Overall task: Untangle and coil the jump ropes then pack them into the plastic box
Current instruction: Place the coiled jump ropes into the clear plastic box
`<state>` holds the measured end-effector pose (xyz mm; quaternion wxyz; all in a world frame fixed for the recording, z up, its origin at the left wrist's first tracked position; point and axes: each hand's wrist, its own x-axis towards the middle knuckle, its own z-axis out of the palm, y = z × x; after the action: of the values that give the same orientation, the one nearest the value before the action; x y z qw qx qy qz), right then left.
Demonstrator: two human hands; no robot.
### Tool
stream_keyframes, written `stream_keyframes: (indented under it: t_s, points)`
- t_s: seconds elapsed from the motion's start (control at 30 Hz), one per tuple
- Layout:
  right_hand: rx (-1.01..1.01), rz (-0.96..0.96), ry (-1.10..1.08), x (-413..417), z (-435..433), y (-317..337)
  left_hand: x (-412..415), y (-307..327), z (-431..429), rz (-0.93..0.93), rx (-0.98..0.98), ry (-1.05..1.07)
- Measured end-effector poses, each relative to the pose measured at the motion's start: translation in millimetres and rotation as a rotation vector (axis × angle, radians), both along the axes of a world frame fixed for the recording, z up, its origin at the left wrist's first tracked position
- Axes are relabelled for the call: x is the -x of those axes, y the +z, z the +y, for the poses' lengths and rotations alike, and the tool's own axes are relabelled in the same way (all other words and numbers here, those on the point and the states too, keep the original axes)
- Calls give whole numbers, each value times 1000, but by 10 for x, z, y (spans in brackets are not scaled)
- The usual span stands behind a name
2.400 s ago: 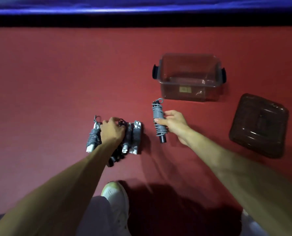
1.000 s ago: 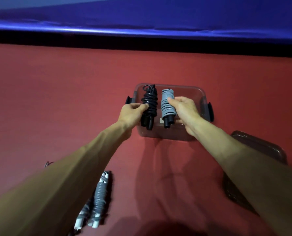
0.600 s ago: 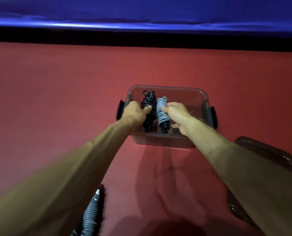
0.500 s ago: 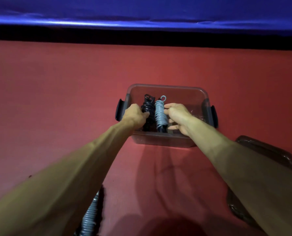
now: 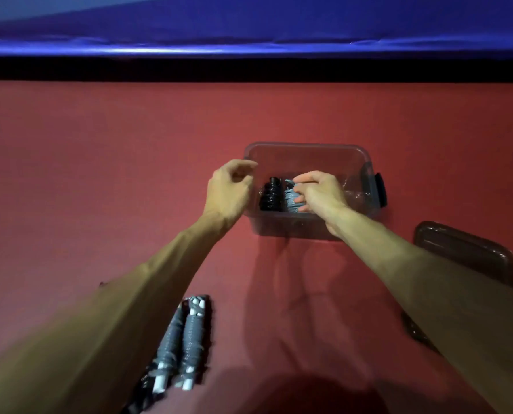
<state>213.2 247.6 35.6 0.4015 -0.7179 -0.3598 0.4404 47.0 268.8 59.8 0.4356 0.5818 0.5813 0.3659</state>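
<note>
Inside the plastic box (image 5: 309, 158) the right hand (image 5: 318, 194) is curling its fingers round the grey coiled rope (image 5: 291, 201) lying beside the black coiled rope (image 5: 269, 196), the left hand (image 5: 229, 192) hovering loosely curled and empty at the left wall; a fingertip snagging on withdrawal could be pulling wraps loose

Coiled black rope (image 5: 269, 196) + grey rope (image 5: 290, 201) side-by-side in clear box (image 5: 309, 147); 2 grey coils (image 5: 183, 339) outside.

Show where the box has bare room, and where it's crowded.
Free: the box floor between the right hand and the right wall, and the strip along the far wall. Crowded: the left near part, where the black coiled rope and grey coiled rope lie side by side, the right hand on the grey one, left hand at the rim.
</note>
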Motion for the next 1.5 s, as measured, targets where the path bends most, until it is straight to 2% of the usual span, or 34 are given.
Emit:
stream_keyframes:
  t_s: [0.1, 0.2, 0.3, 0.4, 0.5, 0.6, 0.73, 0.83, 0.97, 1.07, 1.3, 1.5]
  points:
    - [-61, -30, 71, 341, -234, 8, 298, 37, -276, 9, -10, 24]
    - [-50, -39, 147, 695, -483, -42, 660, -48, -561, 128, 58, 64]
    - [47, -53, 262, 1004, -762, -171, 1079, -217, -873, 374, 204, 46]
    - [144, -45, 323, 1255, -1067, -308, 1536, -475, -1177, 488, 336, 35]
    - [212, -22, 319, 1482, -1330, -439, 1944, -721, -1471, 591, 396, 126]
    - [308, -47, 347, 1723, -1544, -593, 2256, -910, -1720, 614, 455, 231]
    - [426, -104, 398, 2012, -1635, -880, 2490, -1207, -1886, 561, 567, 207]
    - [472, 5, 349, 2176, -1670, -1205, 2463, -1195, -1928, 644, 535, 189]
    - [487, -67, 313, 2205, -1632, -1644, 2436, -1213, -1909, 658, 531, 226]
    - [499, -111, 331, 2173, -1606, -1622, 2435, -1156, -1920, 568, 558, 275]
    - [386, -35, 343, 1806, -1644, -1099, 2188, -677, -1800, 25, 468, 421]
    - [170, -19, 289, 1139, -1484, -259, 1458, -109, -1391, -166, 272, 372]
